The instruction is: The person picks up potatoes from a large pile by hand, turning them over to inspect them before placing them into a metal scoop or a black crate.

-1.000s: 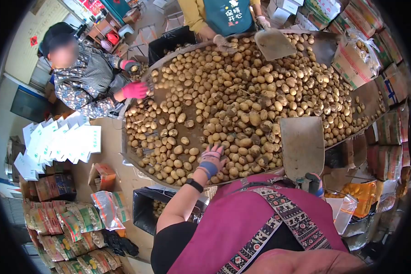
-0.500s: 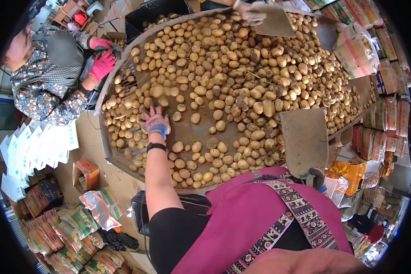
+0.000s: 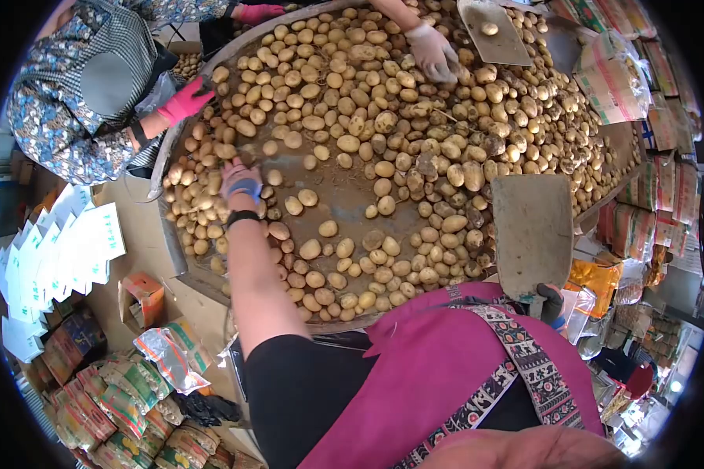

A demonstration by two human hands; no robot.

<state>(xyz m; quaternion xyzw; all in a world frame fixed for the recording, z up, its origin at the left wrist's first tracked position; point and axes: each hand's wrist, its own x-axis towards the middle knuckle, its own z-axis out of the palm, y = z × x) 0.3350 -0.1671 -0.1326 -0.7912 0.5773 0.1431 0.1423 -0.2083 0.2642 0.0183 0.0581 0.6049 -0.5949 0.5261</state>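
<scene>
Potatoes [image 3: 348, 144] have matt skins, some smooth, others rough with dirt. The table [image 3: 340, 194] looks like dull, smeared metal; the nearer scoop [image 3: 532, 234], scuffed matt metal. The apron [image 3: 422, 367] is smooth matt cloth with patterned fabric straps [image 3: 533, 369]. The black bag [image 3: 207, 408] at lower left looks like crinkled, glossy plastic.

White panels with green print [image 3: 55, 254] overlap at the left, near an open orange cardboard box [image 3: 144, 289] on the floor [image 3: 145, 238]. A crumpled black plastic bag [image 3: 209, 408] lies beside piled printed packages [image 3: 129, 384]; printed cartons [image 3: 673, 187] stand stacked at right.
</scene>
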